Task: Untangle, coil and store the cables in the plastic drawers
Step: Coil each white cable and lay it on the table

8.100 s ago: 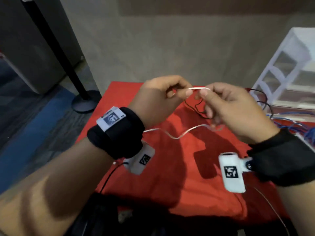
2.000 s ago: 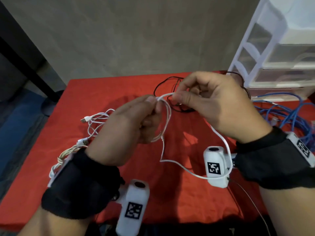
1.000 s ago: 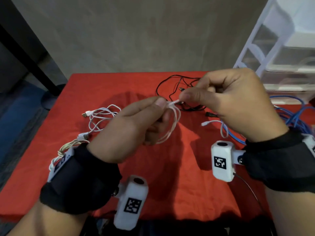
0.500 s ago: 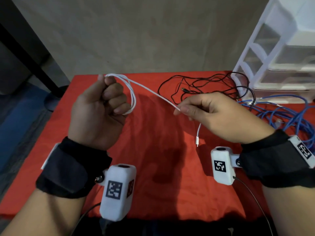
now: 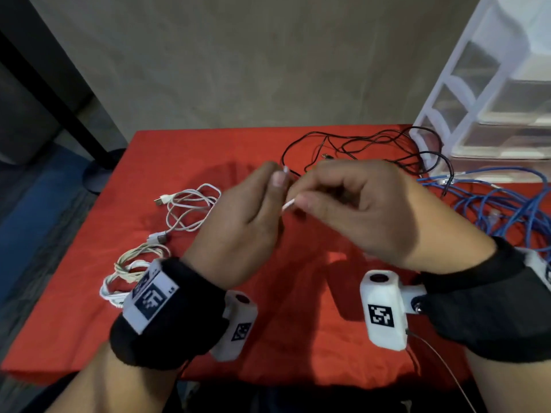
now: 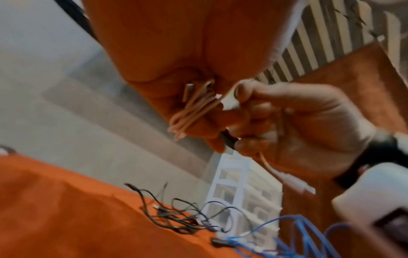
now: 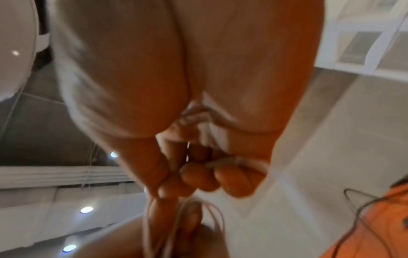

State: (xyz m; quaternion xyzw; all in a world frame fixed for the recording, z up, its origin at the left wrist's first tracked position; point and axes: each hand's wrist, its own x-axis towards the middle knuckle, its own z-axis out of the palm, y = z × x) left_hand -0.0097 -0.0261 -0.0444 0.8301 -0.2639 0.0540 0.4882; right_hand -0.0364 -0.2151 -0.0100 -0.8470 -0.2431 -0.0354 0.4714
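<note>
Above the middle of the red table my two hands meet. My left hand grips a small coil of white cable in its curled fingers. My right hand pinches the same cable's tail right against the coil; only a short white piece shows between the hands. In the left wrist view the tail's connector hangs below my right hand. The right wrist view shows curled fingers with thin strands beyond them. The white plastic drawers stand at the far right.
A black cable tangle lies behind my hands, reaching the drawers' foot. A heap of blue cable lies on the right. On the left lie a loose white USB cable and a cream bundle. The red cloth is bare near me.
Half a second ago my hands were apart with the white cable stretched between them. They have come together, and the tail is now at the coil in my left hand.
</note>
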